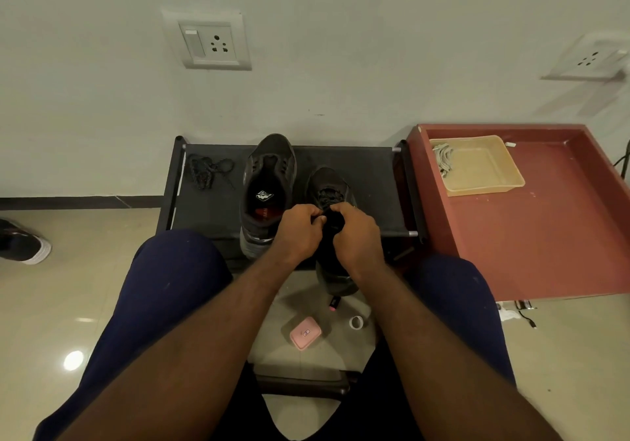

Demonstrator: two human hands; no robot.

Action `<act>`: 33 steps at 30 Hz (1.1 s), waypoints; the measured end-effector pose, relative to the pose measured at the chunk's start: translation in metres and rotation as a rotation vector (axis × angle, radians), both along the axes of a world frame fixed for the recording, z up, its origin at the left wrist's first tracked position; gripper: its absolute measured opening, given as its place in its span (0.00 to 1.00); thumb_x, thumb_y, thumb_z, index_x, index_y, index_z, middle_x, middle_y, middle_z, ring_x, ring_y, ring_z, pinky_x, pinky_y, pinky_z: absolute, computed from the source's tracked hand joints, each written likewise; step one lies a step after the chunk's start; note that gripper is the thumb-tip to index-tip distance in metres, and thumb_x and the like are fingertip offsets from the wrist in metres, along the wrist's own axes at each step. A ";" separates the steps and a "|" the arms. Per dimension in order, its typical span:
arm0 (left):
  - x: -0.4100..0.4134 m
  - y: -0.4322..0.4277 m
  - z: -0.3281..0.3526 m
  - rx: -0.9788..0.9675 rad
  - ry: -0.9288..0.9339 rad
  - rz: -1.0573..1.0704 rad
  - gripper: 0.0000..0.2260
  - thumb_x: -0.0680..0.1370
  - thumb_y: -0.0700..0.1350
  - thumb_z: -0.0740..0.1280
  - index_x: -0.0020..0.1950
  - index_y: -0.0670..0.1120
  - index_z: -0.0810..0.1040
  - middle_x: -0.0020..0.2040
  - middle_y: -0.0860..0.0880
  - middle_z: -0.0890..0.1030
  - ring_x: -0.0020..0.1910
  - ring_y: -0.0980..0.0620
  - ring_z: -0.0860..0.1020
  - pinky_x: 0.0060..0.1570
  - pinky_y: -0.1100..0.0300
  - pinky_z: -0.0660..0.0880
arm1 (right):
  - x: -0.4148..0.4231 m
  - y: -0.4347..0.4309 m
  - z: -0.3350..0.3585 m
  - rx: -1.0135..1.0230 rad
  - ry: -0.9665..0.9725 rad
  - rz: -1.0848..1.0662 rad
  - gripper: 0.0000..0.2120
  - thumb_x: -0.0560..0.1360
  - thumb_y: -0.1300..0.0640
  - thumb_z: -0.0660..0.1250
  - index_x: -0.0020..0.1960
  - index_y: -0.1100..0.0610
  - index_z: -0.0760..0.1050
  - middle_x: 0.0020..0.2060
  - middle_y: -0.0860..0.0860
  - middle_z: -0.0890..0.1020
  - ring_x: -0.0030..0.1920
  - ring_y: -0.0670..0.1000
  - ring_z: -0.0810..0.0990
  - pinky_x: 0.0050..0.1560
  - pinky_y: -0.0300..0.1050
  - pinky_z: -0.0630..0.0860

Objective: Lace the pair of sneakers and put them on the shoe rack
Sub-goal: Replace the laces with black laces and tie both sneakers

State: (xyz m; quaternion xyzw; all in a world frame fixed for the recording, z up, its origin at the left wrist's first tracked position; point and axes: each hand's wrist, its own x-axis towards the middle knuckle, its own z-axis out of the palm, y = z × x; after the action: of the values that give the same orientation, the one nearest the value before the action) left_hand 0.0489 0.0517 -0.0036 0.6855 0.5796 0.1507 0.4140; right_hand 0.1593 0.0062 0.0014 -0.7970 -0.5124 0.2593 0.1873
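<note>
Two black sneakers stand on the black shoe rack, toes toward the wall. The left sneaker has no lace in it and its insole shows. The right sneaker has a black lace threaded over its tongue. My left hand and my right hand meet over the right sneaker's opening, fingers curled and pinching the lace ends. The sneaker's heel hangs past the rack's front bar, mostly hidden by my hands. A loose black lace lies bunched on the rack's far left.
A red tray table stands to the right with a beige plastic basket on it. A pink case, a white ring and a small pink-tipped item lie on the floor between my knees. Another shoe sits at far left.
</note>
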 end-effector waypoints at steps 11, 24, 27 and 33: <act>0.000 0.002 -0.004 0.018 0.036 0.013 0.07 0.82 0.43 0.63 0.52 0.42 0.79 0.44 0.46 0.81 0.39 0.53 0.77 0.34 0.65 0.68 | -0.003 0.002 0.003 -0.044 -0.114 0.112 0.20 0.78 0.65 0.58 0.68 0.52 0.72 0.61 0.56 0.74 0.58 0.58 0.77 0.57 0.58 0.77; 0.001 -0.006 -0.005 0.014 0.004 0.028 0.08 0.81 0.40 0.64 0.59 0.42 0.80 0.52 0.46 0.82 0.51 0.52 0.79 0.47 0.63 0.73 | 0.008 0.013 -0.007 -0.065 -0.122 0.187 0.06 0.78 0.60 0.61 0.50 0.50 0.70 0.52 0.52 0.74 0.52 0.56 0.75 0.49 0.54 0.76; -0.001 -0.002 -0.006 0.014 -0.011 0.056 0.07 0.81 0.40 0.64 0.56 0.43 0.80 0.49 0.47 0.82 0.46 0.53 0.79 0.39 0.68 0.70 | 0.005 0.011 -0.009 -0.052 -0.086 0.163 0.12 0.78 0.62 0.61 0.59 0.52 0.74 0.56 0.54 0.75 0.55 0.56 0.75 0.54 0.56 0.77; 0.002 -0.004 -0.004 -0.015 -0.007 0.041 0.05 0.79 0.40 0.68 0.53 0.43 0.81 0.44 0.48 0.82 0.44 0.53 0.79 0.42 0.63 0.71 | 0.020 0.013 -0.007 -0.041 0.029 0.198 0.12 0.71 0.72 0.61 0.44 0.55 0.72 0.49 0.57 0.77 0.51 0.57 0.76 0.52 0.52 0.75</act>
State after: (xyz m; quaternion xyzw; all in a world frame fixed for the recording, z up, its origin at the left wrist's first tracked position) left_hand 0.0509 0.0475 -0.0079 0.6698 0.5933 0.1574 0.4179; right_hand 0.1792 0.0191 -0.0056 -0.7424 -0.5804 0.2984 0.1516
